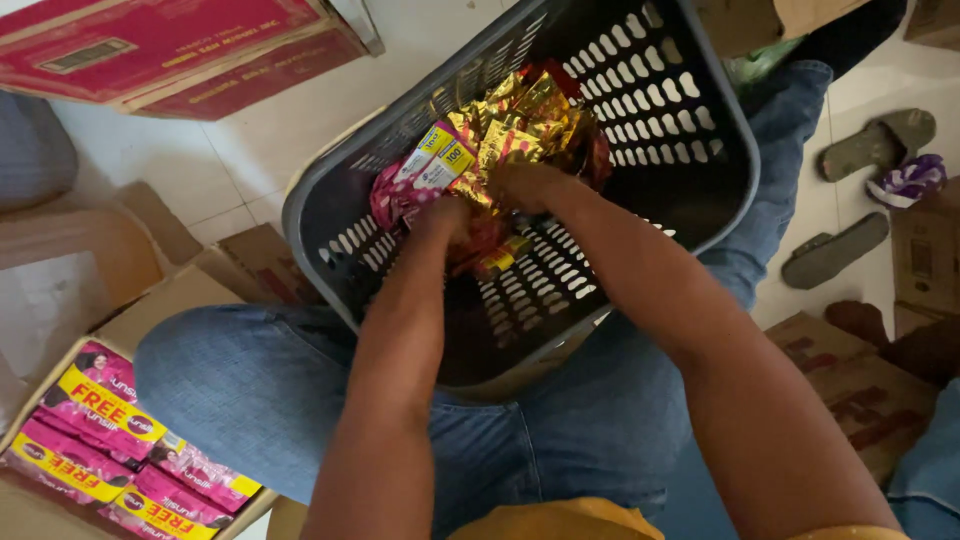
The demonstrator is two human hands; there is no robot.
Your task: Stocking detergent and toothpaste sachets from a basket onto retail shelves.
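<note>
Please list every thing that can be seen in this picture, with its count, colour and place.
basket: one, dark grey, on the lap
sachet strips: a heap, gold, red and pink, in the basket
open carton: one, brown, lower left
pink packets: several, in the open carton
red carton: one, top left
sandals: two, grey-green, on the floor at right
left hand: in the heap
right hand: in the heap
</note>
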